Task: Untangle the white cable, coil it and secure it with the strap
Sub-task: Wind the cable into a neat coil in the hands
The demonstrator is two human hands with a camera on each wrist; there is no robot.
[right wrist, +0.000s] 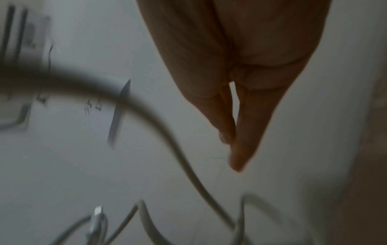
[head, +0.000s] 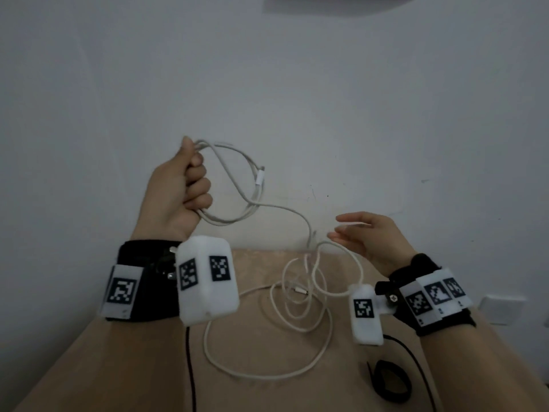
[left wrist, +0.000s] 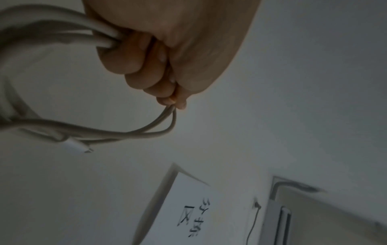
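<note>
My left hand [head: 190, 179] is raised in a fist and grips a few loops of the white cable [head: 237, 185]; a white plug end [head: 260, 176] hangs off the coil. The left wrist view shows the same fist [left wrist: 150, 66] with cable loops [left wrist: 83, 131] leaving it top and bottom. From the coil the cable runs down right to a loose tangle [head: 300, 295] on the tan table [head: 124, 361]. My right hand [head: 362, 236] hovers open above the tangle, fingers straight, near a strand; it holds nothing. The black strap [head: 390, 380] lies curled on the table at right.
A white wall [head: 297, 84] stands close behind the table. A wall socket [head: 502, 310] sits at far right. Thin black leads [head: 190, 367] run from the wrist cameras across the table. A paper sign [left wrist: 184, 212] hangs on the wall.
</note>
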